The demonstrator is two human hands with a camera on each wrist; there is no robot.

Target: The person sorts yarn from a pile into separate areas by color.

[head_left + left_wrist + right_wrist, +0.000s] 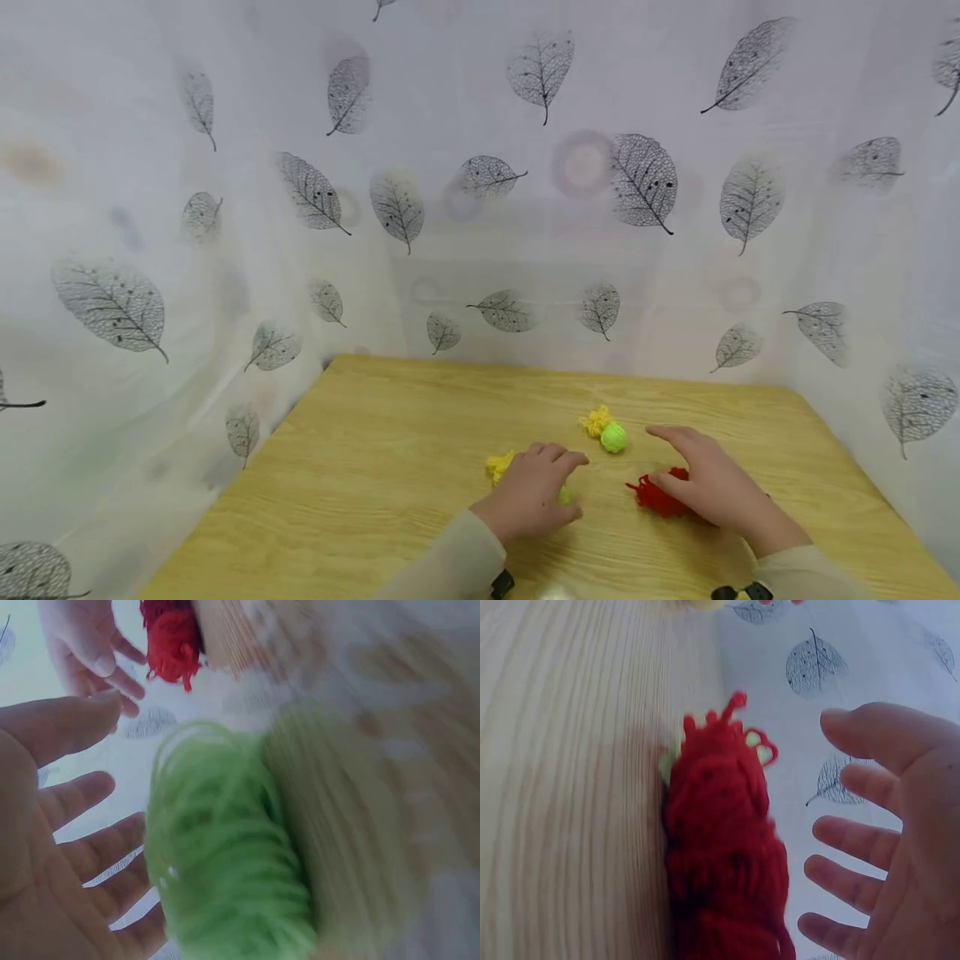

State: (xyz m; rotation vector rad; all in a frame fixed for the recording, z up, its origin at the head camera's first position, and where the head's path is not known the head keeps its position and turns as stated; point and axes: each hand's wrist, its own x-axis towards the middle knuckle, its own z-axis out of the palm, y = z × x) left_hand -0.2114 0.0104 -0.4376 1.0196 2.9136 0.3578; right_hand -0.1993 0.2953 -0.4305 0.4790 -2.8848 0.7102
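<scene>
My left hand (531,493) hovers over the table with fingers spread, partly covering a yellow yarn bundle (498,467) and a green yarn skein (564,496). In the left wrist view the green skein (225,855) lies beside the palm, apart from the fingers. A bundle of red yarn (658,493) rests under my right hand (720,487), which hides part of it. The right wrist view has the red bundle (720,840) lying long on the wood, with the relaxed fingers (855,840) apart from it. Neither hand grips anything.
Farther back, between the hands, a bright green yarn ball (613,437) sits against an orange-yellow yarn bundle (597,421). The wooden table (390,433) ends at a pale curtain (480,250) printed with dark leaves, at the back and sides.
</scene>
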